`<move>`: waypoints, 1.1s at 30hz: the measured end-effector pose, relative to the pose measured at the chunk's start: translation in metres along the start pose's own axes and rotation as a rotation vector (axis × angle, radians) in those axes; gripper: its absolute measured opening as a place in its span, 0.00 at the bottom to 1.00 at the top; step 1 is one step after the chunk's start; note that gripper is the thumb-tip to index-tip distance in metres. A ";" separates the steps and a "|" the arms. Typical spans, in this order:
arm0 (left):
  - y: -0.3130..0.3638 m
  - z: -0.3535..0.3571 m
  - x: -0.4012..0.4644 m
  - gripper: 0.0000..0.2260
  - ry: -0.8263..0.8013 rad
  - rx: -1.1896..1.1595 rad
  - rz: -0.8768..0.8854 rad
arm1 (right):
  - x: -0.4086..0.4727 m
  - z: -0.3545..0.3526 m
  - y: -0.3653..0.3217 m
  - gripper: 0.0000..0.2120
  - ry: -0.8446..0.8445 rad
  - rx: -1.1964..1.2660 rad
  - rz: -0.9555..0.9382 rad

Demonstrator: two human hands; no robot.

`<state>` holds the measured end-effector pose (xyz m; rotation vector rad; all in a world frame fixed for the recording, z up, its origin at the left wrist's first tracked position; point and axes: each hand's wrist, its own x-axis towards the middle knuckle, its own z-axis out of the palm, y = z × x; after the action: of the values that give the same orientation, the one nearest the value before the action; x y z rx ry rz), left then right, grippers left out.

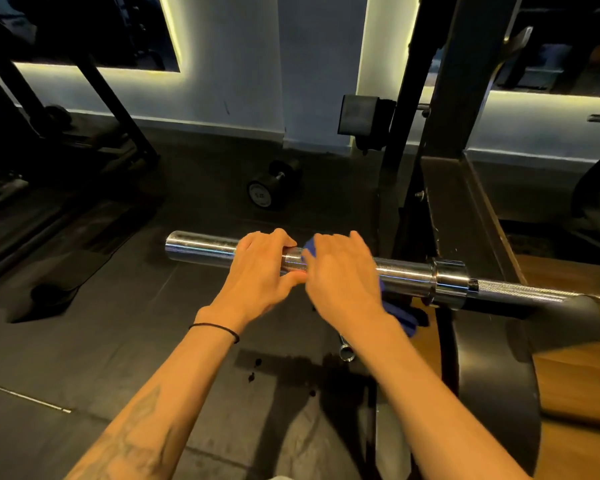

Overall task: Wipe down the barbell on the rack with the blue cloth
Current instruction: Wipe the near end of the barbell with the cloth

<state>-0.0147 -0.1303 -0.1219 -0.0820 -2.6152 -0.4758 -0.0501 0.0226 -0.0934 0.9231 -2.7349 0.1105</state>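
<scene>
**Dim gym, strip-lit wall, wide-angle warp**

Room dim overall; warm yellow-white light strips [364, 64] edging wall panels give most of the light. Floor [84, 341] nearly black, detail lost. Highlights glint on the chrome bar [406, 275]. Right hand [343, 275] slightly motion-blurred, possibly the cloth too. Edges bend, uprights lean. Forearms evenly lit.

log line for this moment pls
step: wiping barbell sleeve | right hand: holds blue cloth on sleeve | left hand: grips sleeve beside it | dumbbell on floor

Dark rubber gym floor [101, 341], black dumbbell [272, 187] near the wall, metal collar clip [346, 349] below the bar
</scene>
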 end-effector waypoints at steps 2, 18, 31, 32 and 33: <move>0.003 0.004 -0.003 0.11 0.110 0.006 0.006 | 0.006 0.003 -0.019 0.13 0.006 0.057 -0.071; 0.010 -0.001 -0.001 0.23 0.007 -0.008 0.036 | -0.002 -0.003 0.010 0.12 -0.060 -0.010 0.049; 0.021 0.009 -0.005 0.27 0.092 0.159 -0.023 | -0.033 -0.015 0.075 0.13 -0.080 -0.161 0.192; 0.024 0.010 -0.006 0.26 0.109 0.184 -0.033 | -0.035 -0.015 0.076 0.12 -0.109 -0.161 0.206; 0.027 0.009 -0.006 0.25 0.116 0.210 -0.038 | -0.034 -0.016 0.073 0.11 -0.127 -0.135 0.211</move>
<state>-0.0103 -0.1018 -0.1238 0.0620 -2.5396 -0.2090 -0.0651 0.1031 -0.0861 0.6244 -2.9078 -0.0961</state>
